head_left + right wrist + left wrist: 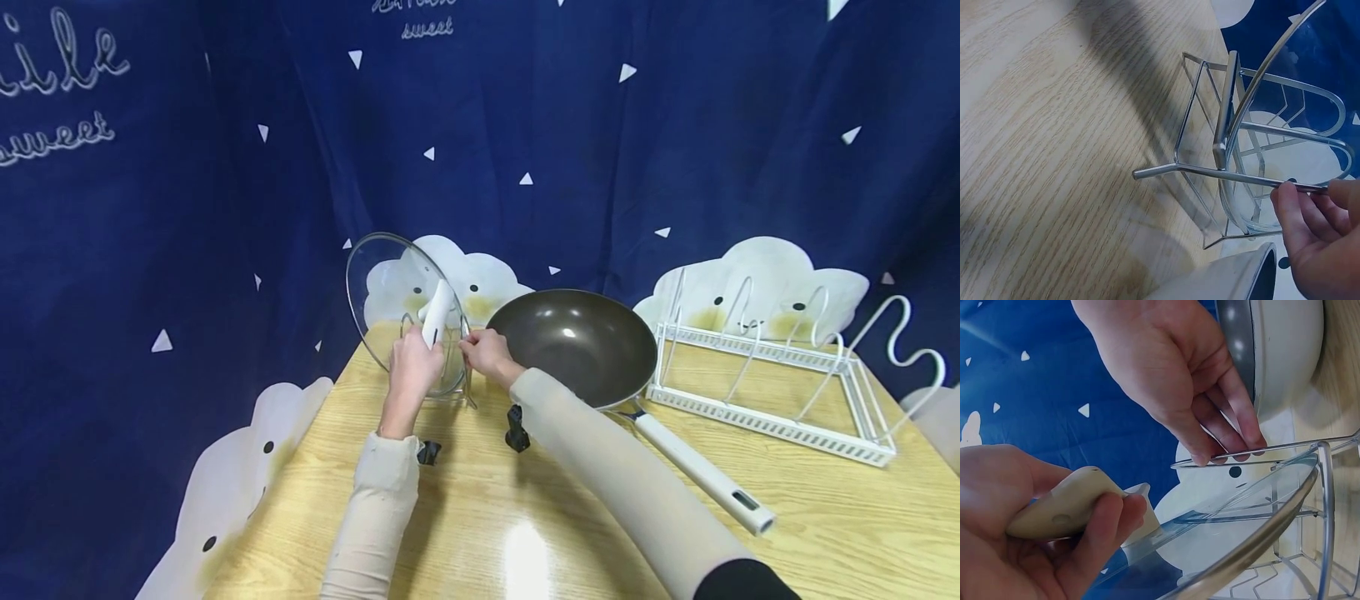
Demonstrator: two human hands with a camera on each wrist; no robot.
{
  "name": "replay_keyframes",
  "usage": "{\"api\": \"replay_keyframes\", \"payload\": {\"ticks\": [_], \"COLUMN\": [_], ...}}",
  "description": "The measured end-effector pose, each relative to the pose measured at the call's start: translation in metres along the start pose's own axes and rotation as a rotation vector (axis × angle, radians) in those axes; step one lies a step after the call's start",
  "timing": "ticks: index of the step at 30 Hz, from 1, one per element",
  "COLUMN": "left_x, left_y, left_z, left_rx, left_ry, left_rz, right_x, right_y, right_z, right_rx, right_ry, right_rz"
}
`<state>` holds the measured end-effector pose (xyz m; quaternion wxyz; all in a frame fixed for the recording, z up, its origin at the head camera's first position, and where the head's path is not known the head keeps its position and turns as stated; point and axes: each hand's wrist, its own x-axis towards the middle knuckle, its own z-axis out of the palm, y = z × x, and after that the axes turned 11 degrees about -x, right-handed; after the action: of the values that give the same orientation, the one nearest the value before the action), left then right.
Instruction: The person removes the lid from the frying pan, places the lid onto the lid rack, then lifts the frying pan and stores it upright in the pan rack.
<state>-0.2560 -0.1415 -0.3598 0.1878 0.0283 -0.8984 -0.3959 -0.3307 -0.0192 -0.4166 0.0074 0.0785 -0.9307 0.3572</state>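
My left hand (415,364) grips the white handle (1072,503) of a round glass lid (382,287) with a metal rim. The lid stands on edge, tilted, its lower rim between the wires of a small silver wire rack (1194,169). With my right hand (491,353) I pinch one of the rack's wire loops between thumb and fingers, as the right wrist view shows. The rack stands on the wooden table, mostly hidden behind both hands in the head view. Just right of my right hand is a dark-lined wok (570,350) with a pale outside.
The wok's long white handle (701,473) reaches toward the table's front right, past my right sleeve. A white wire rack (772,423) with upright dividers occupies the right side. A dark blue curtain (480,125) with white clouds hangs behind the table (465,533).
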Motion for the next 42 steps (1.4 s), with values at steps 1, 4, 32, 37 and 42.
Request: {"api": "replay_keyframes", "payload": {"ticks": [1, 4, 32, 37, 42], "left_x": [0.0, 0.0, 0.0, 0.001, 0.001], "left_y": [0.0, 0.001, 0.008, 0.018, 0.033], "left_z": [0.0, -0.001, -0.015, -0.027, -0.034], "left_rx": [-0.004, -0.013, 0.018, 0.102, 0.137], "left_ry": [-0.003, -0.008, 0.051, 0.08, 0.061], "left_rz": [-0.005, -0.012, 0.066, 0.052, 0.107], "right_x": [0.0, 0.001, -0.002, -0.008, -0.015], "right_y": [0.0, 0.0, -0.003, -0.005, -0.005], "right_z": [0.0, -0.001, -0.025, -0.055, -0.091], "right_rx": [0.001, 0.003, -0.132, -0.225, -0.347], "right_ry": [-0.001, -0.004, 0.002, -0.063, -0.115], "right_rz": [0.0, -0.001, -0.075, -0.104, -0.126]}}
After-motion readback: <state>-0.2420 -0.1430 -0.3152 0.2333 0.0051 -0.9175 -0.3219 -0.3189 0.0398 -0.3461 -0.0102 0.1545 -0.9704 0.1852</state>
